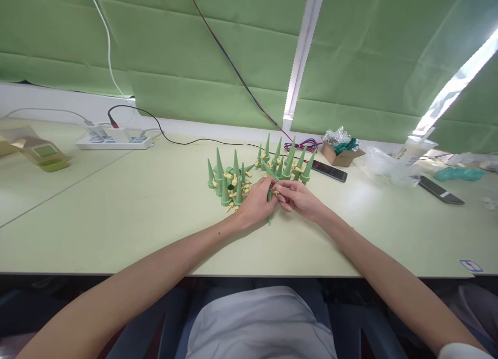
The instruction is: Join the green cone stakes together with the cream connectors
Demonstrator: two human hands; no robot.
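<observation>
My left hand (259,199) is closed around a green cone (270,220), whose pointed tip sticks out below the fingers toward me. Beside it, my right hand (298,197) pinches a small yellow piece (276,192) against the cone; the exact contact is partly hidden by the fingers. Left of my hands stands a cluster of green cones (218,167), most upright, with small yellow pieces (231,207) on and among them. Just behind my hands is a second group of green cones (289,163) with similar yellow bits.
A phone (329,170) and a small cardboard box (341,155) with crumpled wrapping lie behind on the right. Farther right are a plastic cup (414,150) and a dark device (441,191). A power strip (115,142) sits back left, its black cable (202,139) running along the wall.
</observation>
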